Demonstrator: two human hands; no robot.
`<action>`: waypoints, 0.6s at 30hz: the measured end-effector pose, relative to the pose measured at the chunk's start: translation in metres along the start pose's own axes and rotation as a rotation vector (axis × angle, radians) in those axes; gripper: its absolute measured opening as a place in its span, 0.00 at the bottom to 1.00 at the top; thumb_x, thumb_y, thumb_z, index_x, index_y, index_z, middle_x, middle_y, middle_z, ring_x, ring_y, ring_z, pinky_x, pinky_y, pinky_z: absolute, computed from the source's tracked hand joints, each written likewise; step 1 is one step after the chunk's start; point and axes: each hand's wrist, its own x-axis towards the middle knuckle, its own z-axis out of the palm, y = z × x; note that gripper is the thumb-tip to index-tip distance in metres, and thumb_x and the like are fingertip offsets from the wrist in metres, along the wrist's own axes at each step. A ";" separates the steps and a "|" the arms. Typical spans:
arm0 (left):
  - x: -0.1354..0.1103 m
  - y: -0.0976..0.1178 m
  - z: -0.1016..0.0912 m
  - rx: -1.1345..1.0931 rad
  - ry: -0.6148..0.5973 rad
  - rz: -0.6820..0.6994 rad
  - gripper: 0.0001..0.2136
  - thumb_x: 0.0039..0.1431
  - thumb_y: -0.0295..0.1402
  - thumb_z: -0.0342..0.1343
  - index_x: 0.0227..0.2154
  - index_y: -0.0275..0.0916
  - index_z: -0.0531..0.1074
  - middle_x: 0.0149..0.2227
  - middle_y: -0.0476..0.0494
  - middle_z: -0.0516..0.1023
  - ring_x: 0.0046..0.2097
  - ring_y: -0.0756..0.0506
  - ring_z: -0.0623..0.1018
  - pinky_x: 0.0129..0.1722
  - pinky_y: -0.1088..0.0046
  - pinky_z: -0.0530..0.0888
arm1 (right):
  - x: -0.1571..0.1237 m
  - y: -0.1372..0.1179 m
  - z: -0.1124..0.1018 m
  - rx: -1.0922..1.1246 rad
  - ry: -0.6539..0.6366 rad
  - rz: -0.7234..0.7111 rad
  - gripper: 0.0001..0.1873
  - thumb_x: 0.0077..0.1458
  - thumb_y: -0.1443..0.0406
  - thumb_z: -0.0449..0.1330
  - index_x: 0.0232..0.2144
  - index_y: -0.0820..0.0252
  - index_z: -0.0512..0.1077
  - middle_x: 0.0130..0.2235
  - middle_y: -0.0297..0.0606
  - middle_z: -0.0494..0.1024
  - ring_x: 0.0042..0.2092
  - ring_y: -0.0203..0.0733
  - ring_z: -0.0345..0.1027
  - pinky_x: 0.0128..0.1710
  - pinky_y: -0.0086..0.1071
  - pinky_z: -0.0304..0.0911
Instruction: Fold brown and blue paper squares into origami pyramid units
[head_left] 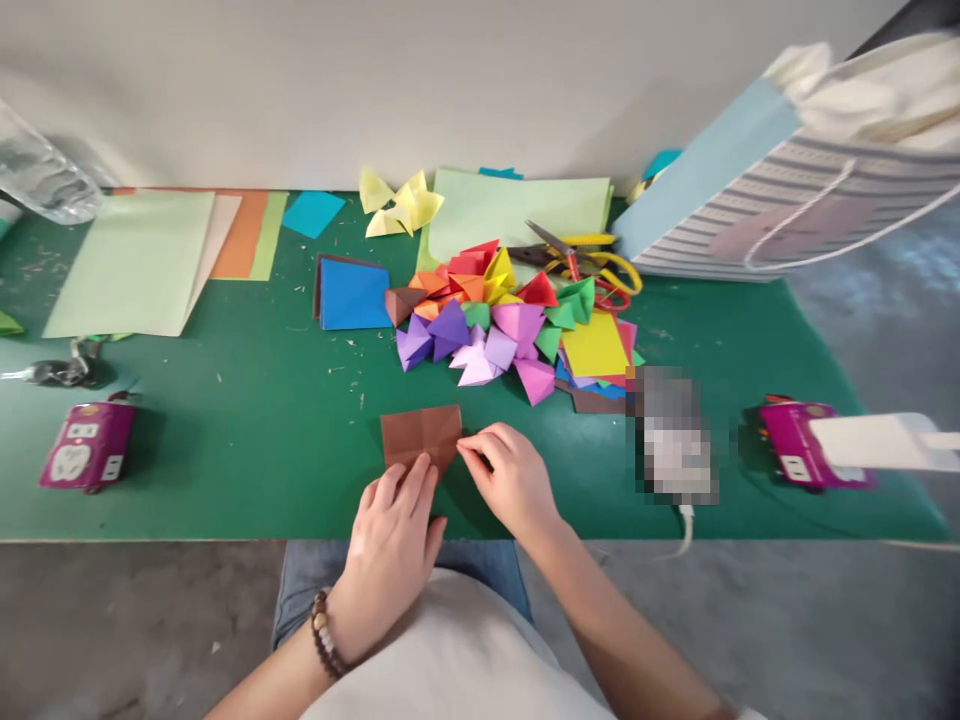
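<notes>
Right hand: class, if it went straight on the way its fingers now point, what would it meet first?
The brown folded paper comes first: the fingertips of the right hand already seem to reach its edge, though depth is hard to judge from this view.

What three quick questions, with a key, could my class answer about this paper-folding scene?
1. Which hand wears the bead bracelet?
2. True or false: the left hand and the right hand both touch the brown paper.
3. The folded paper shapes lie: A on the green mat, B inside the striped paper bag, C on the floor.

Key: 1 left hand; 2 true; 3 A.
</notes>
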 end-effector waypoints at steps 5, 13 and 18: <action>-0.001 -0.002 0.000 -0.061 0.006 -0.023 0.27 0.64 0.29 0.48 0.65 0.37 0.52 0.59 0.39 0.69 0.56 0.39 0.69 0.52 0.60 0.69 | -0.004 -0.014 0.000 0.007 -0.055 -0.053 0.12 0.64 0.65 0.53 0.28 0.57 0.72 0.28 0.37 0.73 0.33 0.40 0.67 0.34 0.33 0.60; -0.001 -0.006 0.003 -0.083 0.022 -0.030 0.31 0.61 0.25 0.47 0.67 0.35 0.46 0.54 0.38 0.74 0.55 0.39 0.69 0.50 0.61 0.68 | -0.020 -0.037 0.007 0.108 -0.151 -0.118 0.13 0.64 0.66 0.53 0.29 0.57 0.73 0.28 0.37 0.73 0.32 0.40 0.66 0.32 0.34 0.58; 0.001 -0.012 0.004 -0.073 0.079 0.015 0.28 0.61 0.25 0.49 0.64 0.35 0.53 0.56 0.39 0.72 0.53 0.39 0.69 0.49 0.60 0.69 | -0.020 -0.040 0.008 0.204 -0.087 -0.056 0.09 0.63 0.65 0.56 0.31 0.56 0.74 0.29 0.36 0.74 0.33 0.39 0.68 0.34 0.34 0.62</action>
